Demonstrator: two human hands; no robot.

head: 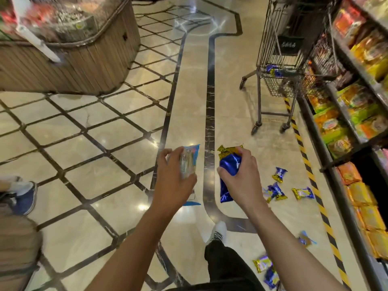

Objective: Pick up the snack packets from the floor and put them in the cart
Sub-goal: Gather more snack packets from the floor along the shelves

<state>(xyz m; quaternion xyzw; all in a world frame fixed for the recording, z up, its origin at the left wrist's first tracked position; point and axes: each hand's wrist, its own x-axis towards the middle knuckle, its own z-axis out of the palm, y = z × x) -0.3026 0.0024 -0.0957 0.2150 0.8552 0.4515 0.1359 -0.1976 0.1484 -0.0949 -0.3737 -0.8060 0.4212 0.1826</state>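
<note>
Both hands loaded: left hand (pixel 175 181) grips a pale blue clear-windowed packet (pixel 190 161), right hand (pixel 243 175) a blue-and-gold foil packet (pixel 228 171). The dark wire cart (pixel 279 59) stands ahead and rightward, nearer the right hand.

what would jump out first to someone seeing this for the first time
Two outstretched arms fill the middle: the left hand grips a light blue clear-windowed snack packet, the right hand a shiny blue and gold foil packet. Small blue and gold packets lie scattered on the glossy marble floor at lower right. A black wire shopping cart stands upper right.
</note>
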